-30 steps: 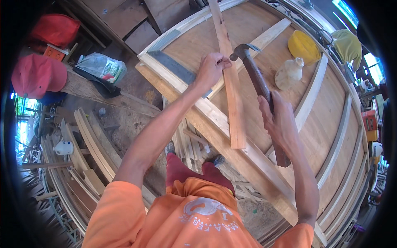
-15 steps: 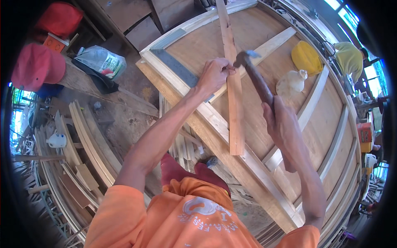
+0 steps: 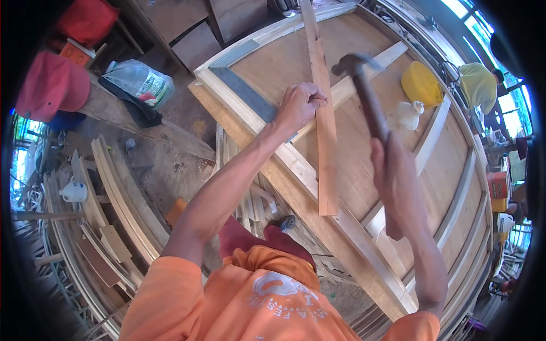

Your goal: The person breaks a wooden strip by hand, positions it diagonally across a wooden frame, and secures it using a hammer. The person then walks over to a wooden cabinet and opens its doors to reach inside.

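Note:
My right hand [image 3: 396, 179] grips a claw hammer [image 3: 371, 105] by its wooden handle, the head raised above and to the right of my left fingers. With thumb and fingers pinched together, my left hand [image 3: 301, 106] rests at the left edge of a loose wooden strip [image 3: 326, 153]. Whatever is in that pinch is too small to make out. The strip lies across a large panel [image 3: 341, 40] of plywood framed with wooden battens, its near end over the front frame rail.
On the panel sit a yellow container [image 3: 421, 84] and a whitish plastic bottle [image 3: 407, 115]. A bagged clear jug [image 3: 139, 84] and a red cap [image 3: 52, 86] lie on a plank at the left. Long timber lengths [image 3: 122, 196] are stacked below them. A person in yellow [image 3: 478, 85] is at the far right.
The hammer has lifted away from my left fingers, up and to the right, with my right hand moving along. My left hand stays pinched at nearly the same spot on the strip.

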Available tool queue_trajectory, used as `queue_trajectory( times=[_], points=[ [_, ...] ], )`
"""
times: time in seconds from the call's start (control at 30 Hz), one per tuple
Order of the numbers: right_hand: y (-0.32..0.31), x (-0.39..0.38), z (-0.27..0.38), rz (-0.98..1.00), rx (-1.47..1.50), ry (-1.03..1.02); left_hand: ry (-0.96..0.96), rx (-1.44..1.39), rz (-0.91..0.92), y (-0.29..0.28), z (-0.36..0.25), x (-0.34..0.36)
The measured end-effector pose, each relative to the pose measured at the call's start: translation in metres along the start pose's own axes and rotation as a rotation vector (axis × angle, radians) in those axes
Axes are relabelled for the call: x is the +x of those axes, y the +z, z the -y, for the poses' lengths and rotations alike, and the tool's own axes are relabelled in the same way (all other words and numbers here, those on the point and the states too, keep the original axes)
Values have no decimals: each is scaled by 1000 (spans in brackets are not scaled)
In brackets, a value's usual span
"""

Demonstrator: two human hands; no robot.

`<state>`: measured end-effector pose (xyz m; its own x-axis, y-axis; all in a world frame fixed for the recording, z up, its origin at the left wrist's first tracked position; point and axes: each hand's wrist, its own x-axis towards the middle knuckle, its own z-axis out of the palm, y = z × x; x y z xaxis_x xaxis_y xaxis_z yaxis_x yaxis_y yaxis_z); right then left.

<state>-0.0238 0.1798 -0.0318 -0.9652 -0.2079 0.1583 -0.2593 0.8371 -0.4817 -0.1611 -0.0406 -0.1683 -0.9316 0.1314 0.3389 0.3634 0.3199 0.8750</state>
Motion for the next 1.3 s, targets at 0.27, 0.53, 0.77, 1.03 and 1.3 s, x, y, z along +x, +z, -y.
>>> queue_trajectory(
  times=[0.27, 0.53, 0.77, 1.03, 1.3],
  points=[
    [-15, -3, 19, -21, 69, 88, -3, 14, -45, -3, -5, 0],
    [-34, -33, 42, 38, 194, 332, 160, 305, -68, -4, -14, 5],
    [-52, -78, 27, -57, 431, 446, 14, 414, 278, -88, -45, 34],
    [-48, -92, 17, -86, 534, 551, 142, 687, 401, -158, 14, -11],
    [-42, -82, 23, -68, 513, 436, -5, 653, 481, -159, 4, -10]
  ],
)
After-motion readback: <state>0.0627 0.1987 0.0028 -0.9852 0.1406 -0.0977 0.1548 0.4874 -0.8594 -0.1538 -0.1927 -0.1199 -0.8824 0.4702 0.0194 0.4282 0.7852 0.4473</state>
